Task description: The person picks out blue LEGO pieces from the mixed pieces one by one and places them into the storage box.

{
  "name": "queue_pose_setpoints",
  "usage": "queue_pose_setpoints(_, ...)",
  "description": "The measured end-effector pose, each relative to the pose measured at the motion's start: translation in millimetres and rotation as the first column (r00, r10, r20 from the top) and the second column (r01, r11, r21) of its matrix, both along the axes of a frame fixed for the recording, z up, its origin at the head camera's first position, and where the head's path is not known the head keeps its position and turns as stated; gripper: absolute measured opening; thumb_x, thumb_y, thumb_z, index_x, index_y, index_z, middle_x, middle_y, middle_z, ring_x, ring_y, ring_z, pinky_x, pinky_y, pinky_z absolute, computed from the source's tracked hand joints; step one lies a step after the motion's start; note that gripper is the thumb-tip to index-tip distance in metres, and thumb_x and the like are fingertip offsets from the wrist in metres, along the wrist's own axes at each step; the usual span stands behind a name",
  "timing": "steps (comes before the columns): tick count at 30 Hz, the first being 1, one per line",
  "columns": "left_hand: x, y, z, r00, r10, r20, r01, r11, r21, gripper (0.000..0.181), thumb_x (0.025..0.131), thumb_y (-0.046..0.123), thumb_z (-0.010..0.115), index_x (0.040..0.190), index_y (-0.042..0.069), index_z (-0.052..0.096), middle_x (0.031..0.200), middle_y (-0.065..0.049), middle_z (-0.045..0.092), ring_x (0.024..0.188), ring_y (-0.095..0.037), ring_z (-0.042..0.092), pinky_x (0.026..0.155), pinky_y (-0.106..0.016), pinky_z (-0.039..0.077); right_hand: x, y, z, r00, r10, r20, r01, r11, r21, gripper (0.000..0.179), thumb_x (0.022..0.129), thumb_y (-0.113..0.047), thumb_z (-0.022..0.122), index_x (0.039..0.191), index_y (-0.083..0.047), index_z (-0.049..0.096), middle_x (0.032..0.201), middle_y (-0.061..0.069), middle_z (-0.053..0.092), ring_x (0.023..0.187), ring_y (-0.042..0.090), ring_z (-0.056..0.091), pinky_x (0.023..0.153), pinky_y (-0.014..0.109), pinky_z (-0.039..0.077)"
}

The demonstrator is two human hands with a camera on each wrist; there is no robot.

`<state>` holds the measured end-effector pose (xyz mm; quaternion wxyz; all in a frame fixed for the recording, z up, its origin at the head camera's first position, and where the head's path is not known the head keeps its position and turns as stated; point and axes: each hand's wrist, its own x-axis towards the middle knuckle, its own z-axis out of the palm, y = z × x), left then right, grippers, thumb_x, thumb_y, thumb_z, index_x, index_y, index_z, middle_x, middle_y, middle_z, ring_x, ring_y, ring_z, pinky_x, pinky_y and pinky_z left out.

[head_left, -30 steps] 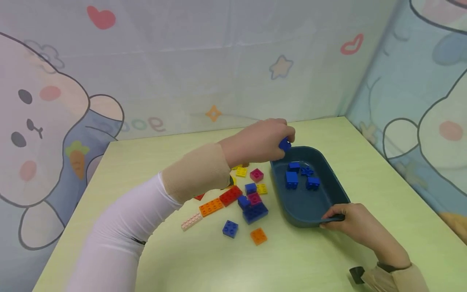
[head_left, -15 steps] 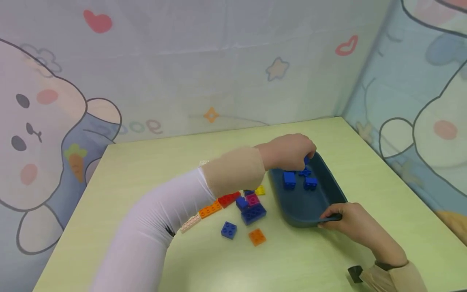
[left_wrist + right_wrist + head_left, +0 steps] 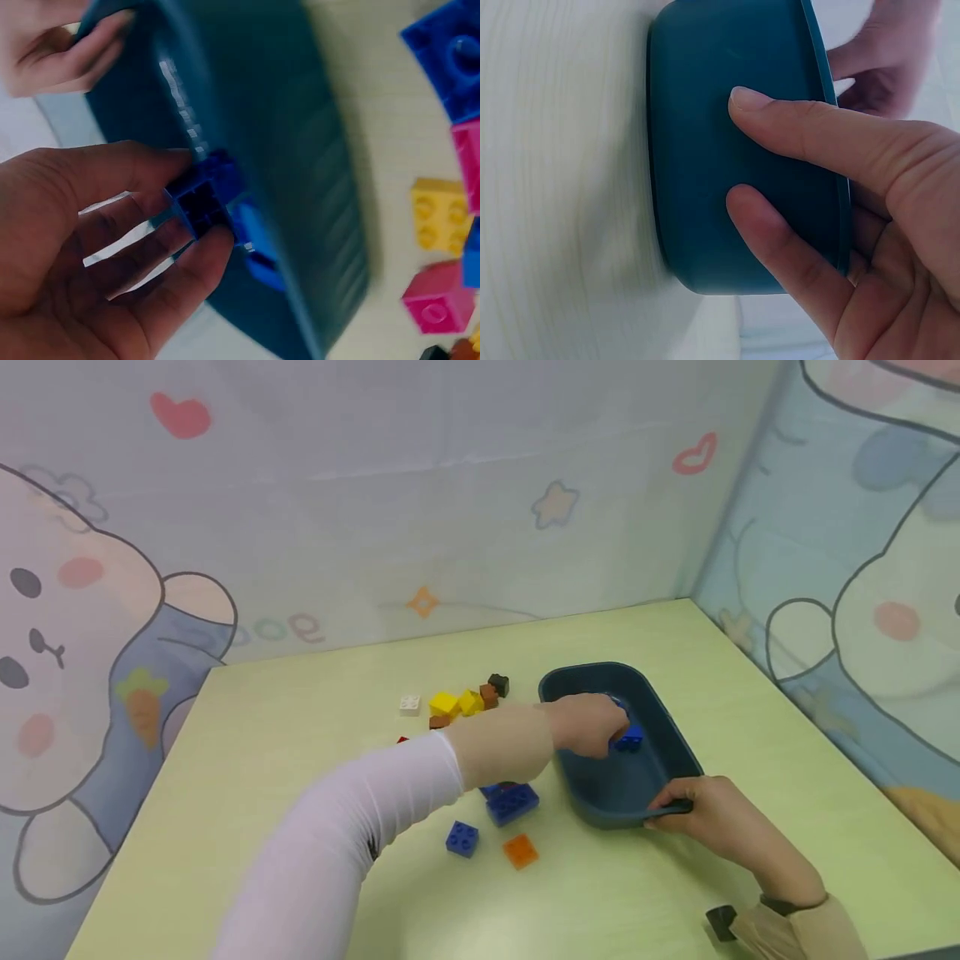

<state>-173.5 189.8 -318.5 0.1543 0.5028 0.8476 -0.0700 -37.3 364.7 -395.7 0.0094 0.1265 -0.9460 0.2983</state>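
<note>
In the head view my left hand [image 3: 592, 725] reaches into the dark teal tray [image 3: 600, 806] near its left wall, hiding part of the blue bricks there. The left wrist view shows its thumb and a finger pinching a blue toy brick [image 3: 199, 206], hollow underside toward the camera. More blue bricks [image 3: 259, 247] lie right beside it in the tray. My right hand [image 3: 705, 814] grips the tray's near right corner, and in the right wrist view its fingers [image 3: 761, 221] lie against the outer wall.
Left of the tray lie loose bricks: a blue brick [image 3: 462, 839], an orange brick [image 3: 521, 852], a larger dark blue brick [image 3: 513, 804], yellow bricks [image 3: 444, 704] and a white brick [image 3: 409, 705]. My left sleeve [image 3: 390, 793] covers others. A patterned cloth wall [image 3: 360, 527] stands behind the table.
My left hand has carried a blue brick from the tray's far left rim over the far end, then come down nearer into the tray. The right hand keeps its grip on the corner.
</note>
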Motion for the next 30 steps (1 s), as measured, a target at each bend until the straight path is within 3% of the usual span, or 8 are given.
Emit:
queue_pose_setpoints(7, -2.2, -1.9, -26.1, 0.998, 0.028, 0.057, -0.027, 1.000, -0.008, 0.016, 0.097, 0.011, 0.063, 0.112, 0.012, 0.069, 0.094, 0.004, 0.061, 0.083, -0.011, 0.054, 0.069, -0.022, 0.045, -0.2, -1, 0.0, 1.000, 0.007, -0.014, -0.007, 1.000, -0.001, 0.010, 0.080, -0.021, 0.085, 0.085, -0.021, 0.077, 0.082, -0.015, 0.070, 0.078, 0.006, 0.064, 0.068, 0.028, 0.052)
queue_pose_setpoints(16, -2.6, -3.8, -49.3, 0.998, 0.022, 0.064, -0.022, 1.000, -0.008, 0.015, 0.098, 0.013, 0.064, 0.113, 0.012, 0.069, 0.093, 0.002, 0.061, 0.084, -0.014, 0.055, 0.070, -0.022, 0.046, -0.5, 0, -0.9, 1.000, -0.001, -0.011, 0.001, 1.000, 0.000, 0.010, 0.080, -0.021, 0.085, 0.084, -0.021, 0.077, 0.082, -0.015, 0.070, 0.078, 0.006, 0.065, 0.068, 0.028, 0.052)
queue_pose_setpoints(21, -4.9, -3.0, -54.6, 0.999, 0.018, 0.031, -0.018, 1.000, 0.006, 0.014, 0.097, 0.013, 0.065, 0.110, 0.014, 0.069, 0.094, 0.003, 0.060, 0.084, -0.013, 0.055, 0.070, -0.023, 0.046, -0.7, 0, -0.3, 1.000, -0.001, -0.027, 0.001, 1.000, -0.001, 0.010, 0.080, -0.020, 0.086, 0.084, -0.022, 0.076, 0.082, -0.015, 0.070, 0.078, 0.006, 0.065, 0.068, 0.028, 0.052)
queue_pose_setpoints(30, -4.0, 0.1, -58.8, 1.000, 0.007, -0.019, -0.008, 0.999, -0.040, 0.016, 0.097, 0.015, 0.064, 0.112, 0.018, 0.068, 0.103, 0.004, 0.057, 0.088, -0.012, 0.053, 0.071, -0.025, 0.046, 0.4, -1, -0.4, 1.000, -0.008, -0.025, 0.008, 1.000, 0.002, 0.011, 0.080, -0.020, 0.086, 0.085, -0.022, 0.076, 0.083, -0.015, 0.070, 0.079, 0.006, 0.065, 0.069, 0.028, 0.052)
